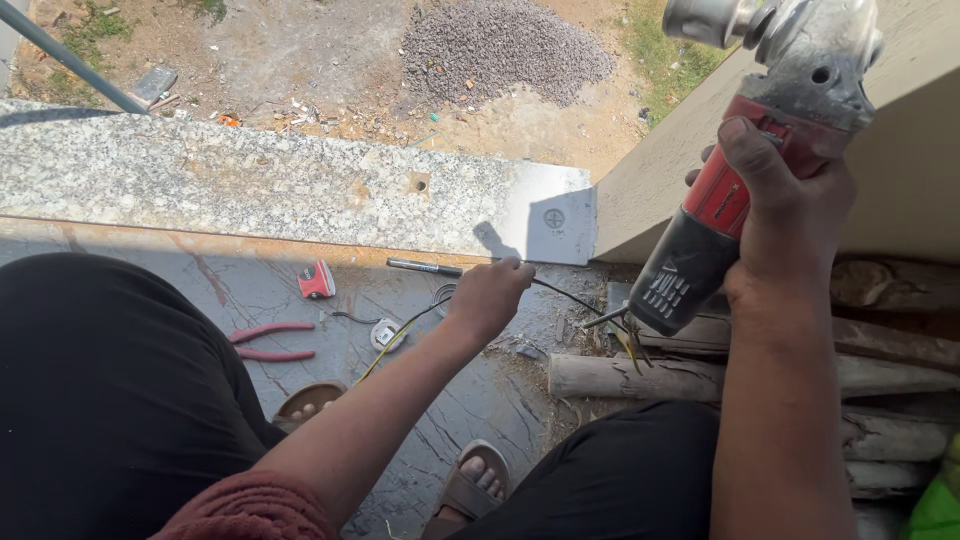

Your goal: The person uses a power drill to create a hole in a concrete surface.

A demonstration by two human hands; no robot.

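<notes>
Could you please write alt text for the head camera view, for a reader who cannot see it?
A person's right hand holds up a red and black angle grinder while the left hand reaches down to its black cord beside a granite slab. Red-handled pliers and a black marker lie on the floor.

**Building site, upper ledge**

An unfinished house under construction: a raw granite sill (250, 180), bare plastered wall (900, 180) at right, timber offcuts (620, 375) near, and far below, a gravel heap (500, 45) on dirt.
</notes>
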